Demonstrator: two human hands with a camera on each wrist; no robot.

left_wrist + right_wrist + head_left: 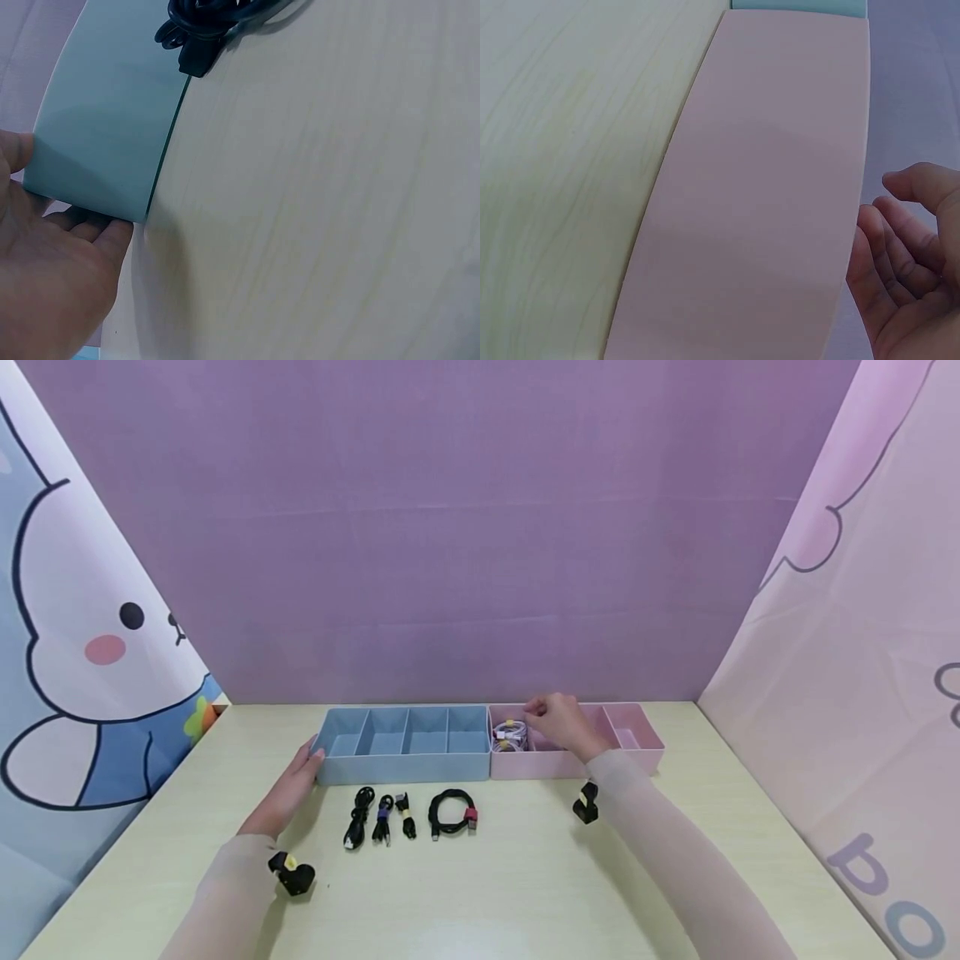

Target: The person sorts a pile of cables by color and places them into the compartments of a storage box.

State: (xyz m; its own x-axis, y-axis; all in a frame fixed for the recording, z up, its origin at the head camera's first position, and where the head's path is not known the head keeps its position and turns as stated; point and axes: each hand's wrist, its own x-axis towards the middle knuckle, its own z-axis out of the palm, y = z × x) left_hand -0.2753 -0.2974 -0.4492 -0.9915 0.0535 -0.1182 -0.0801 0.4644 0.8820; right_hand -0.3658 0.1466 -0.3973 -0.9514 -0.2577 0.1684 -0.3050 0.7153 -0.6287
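Note:
My left hand [298, 781] holds the left end of a blue divided storage box [405, 768]; in the left wrist view its thumb is at the rim and the fingers lie against the end wall. Adjoining that box is a pink divided storage box [540, 766], whose leftmost compartment contains white coiled cables [511, 735] with yellow ties. Above the pink box's middle compartments hovers my right hand [561, 723]. Its fingers [891, 262] are loosely bent, apart from the thumb, and nothing shows between them. The pink front wall hides the compartments in the right wrist view.
In front of the blue box lie several bundled black cables: one at left [359, 818], one with a purple tie [383, 818], a short one with a yellow tie [406, 815], and a round coil [452, 812] with a red tie. A purple backdrop [450, 568] stands behind.

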